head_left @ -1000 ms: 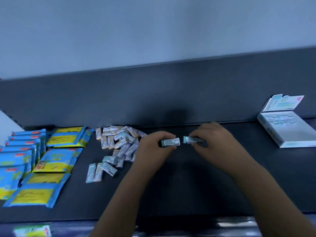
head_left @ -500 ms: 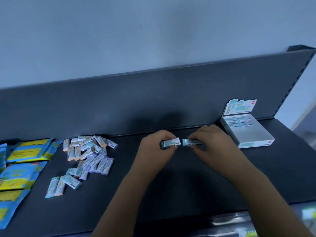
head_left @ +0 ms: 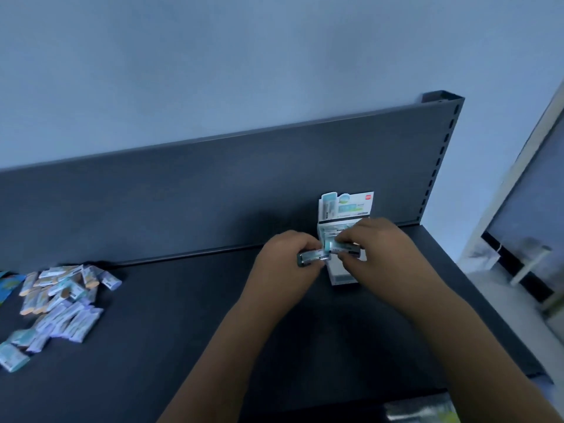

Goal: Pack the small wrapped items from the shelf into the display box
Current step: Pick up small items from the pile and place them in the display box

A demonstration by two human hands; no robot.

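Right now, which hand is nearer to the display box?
Right. The right hand is over the display box, pinching a wrapped item; the left hand is just off the box's left side, gripping a second wrapped item.

Overall light: dim with a blue cast; I find no glare on the shelf (head_left: 171, 346).
Source: I cannot place a lamp. The brightest area is the pale strip far right of the display box (head_left: 345, 274).
Shadows: a soft dark smudge sits on the back panel (head_left: 213, 193) just left of the box, with no hard edges.
Blur: the loose pile (head_left: 58, 303) far left of the box is smeared and I cannot read its print. Things far right of the box are streaked.
Sharpness: the left hand (head_left: 283, 267) and right hand (head_left: 384, 254) at the box are soft-edged. The wrapped item (head_left: 312, 257) the left one pinches is a pale blur.
Distortion: the panel's top edge behind the box slopes and bows, and the stretch grows towards the corners.
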